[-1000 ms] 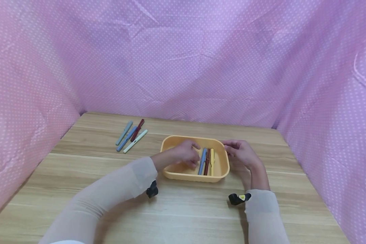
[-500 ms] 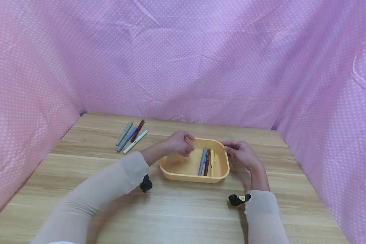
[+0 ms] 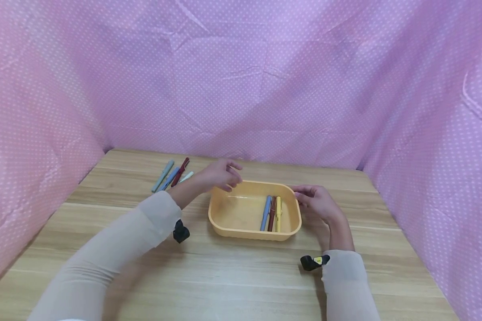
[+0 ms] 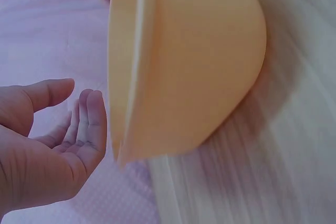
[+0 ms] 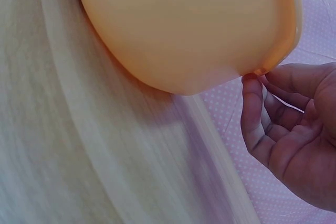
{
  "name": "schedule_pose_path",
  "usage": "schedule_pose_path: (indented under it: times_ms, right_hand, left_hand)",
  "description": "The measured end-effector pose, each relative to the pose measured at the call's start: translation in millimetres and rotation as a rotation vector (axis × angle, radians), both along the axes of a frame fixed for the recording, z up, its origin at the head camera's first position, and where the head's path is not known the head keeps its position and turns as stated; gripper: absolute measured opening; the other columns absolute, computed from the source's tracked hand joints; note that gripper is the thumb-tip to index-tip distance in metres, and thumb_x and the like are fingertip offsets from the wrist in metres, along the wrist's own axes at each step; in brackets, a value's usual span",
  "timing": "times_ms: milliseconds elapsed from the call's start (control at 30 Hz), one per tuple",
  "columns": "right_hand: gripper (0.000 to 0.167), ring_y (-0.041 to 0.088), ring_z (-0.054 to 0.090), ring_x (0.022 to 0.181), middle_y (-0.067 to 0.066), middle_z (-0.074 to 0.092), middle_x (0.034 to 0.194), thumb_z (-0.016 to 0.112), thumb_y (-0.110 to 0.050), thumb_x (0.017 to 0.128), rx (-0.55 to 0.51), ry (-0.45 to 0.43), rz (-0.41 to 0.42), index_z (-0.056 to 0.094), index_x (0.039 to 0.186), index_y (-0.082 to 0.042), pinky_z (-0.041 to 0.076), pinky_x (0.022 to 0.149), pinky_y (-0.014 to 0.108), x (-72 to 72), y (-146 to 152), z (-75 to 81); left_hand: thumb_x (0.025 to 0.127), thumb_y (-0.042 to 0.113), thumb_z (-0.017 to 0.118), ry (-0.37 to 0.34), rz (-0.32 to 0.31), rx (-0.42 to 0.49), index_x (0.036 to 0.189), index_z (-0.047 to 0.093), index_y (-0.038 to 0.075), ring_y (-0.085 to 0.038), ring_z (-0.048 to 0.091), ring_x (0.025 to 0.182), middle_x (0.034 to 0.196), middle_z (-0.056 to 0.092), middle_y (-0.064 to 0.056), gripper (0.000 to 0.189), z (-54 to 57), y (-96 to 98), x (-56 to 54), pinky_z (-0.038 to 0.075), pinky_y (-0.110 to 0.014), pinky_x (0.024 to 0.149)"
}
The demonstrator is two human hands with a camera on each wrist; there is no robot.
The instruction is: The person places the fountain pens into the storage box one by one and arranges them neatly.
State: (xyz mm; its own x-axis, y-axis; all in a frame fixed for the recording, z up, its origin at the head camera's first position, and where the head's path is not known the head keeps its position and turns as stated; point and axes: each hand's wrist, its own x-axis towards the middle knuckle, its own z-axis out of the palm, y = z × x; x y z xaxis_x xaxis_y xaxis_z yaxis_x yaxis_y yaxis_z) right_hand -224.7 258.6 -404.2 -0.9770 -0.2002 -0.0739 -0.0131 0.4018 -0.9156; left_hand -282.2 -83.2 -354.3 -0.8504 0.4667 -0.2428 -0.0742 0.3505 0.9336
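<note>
A yellow plastic tray [image 3: 247,234] stands on the wooden table, and inside its right half a blue pen [image 3: 266,214], a dark red pen [image 3: 272,215] and a yellow pen [image 3: 279,214] lie side by side. My left hand [image 3: 221,174] is over the tray's far left corner, holding nothing; in the left wrist view its thumb and fingers are apart, beside the tray wall [image 4: 194,66]. At the right end, my right hand [image 3: 319,203] pinches the tray's rim between thumb and fingers, seen closer in the right wrist view [image 5: 294,124].
To the left of the tray lie a grey-green pen [image 3: 163,176], a blue pen [image 3: 170,178], a dark red pen [image 3: 180,171] and a pale pen [image 3: 186,176], partly hidden by my left forearm. Pink dotted cloth [image 3: 241,89] hangs around the table [image 3: 233,276].
My left hand has lifted out of the tray and moved left and away, past the far left rim. My right hand stays at the right rim; the three pens inside stay put.
</note>
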Motion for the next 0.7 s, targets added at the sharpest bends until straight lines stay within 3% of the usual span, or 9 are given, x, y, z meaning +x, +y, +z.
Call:
schedule_pose_path:
  times_ms: [367,700]
  right_hand:
    - [0.034,0.015,0.068,0.095,0.022,0.069,0.122,0.06,-0.011,0.104,0.008,-0.012,0.001,0.062,0.133,0.007,0.06,0.083,0.028,-2.7,0.8,-1.8]
    - [0.033,0.016,0.069,0.097,0.023,0.068,0.125,0.058,-0.01,0.105,-0.019,-0.021,-0.009,0.062,0.132,0.008,0.059,0.084,0.029,-4.0,-4.0,0.1]
  left_hand:
    - [0.099,0.001,0.061,0.012,0.076,-0.029,0.144,0.048,0.002,-0.038,0.064,0.11,0.124,0.063,-0.019,0.046,11.3,-39.3,-12.0,0.061,-0.042,0.09]
    - [0.099,0.003,0.06,0.094,0.126,-0.133,0.146,0.045,-0.005,-0.045,0.061,0.116,0.126,0.06,-0.025,0.05,1.7,-77.1,-31.3,0.057,-0.051,0.096]
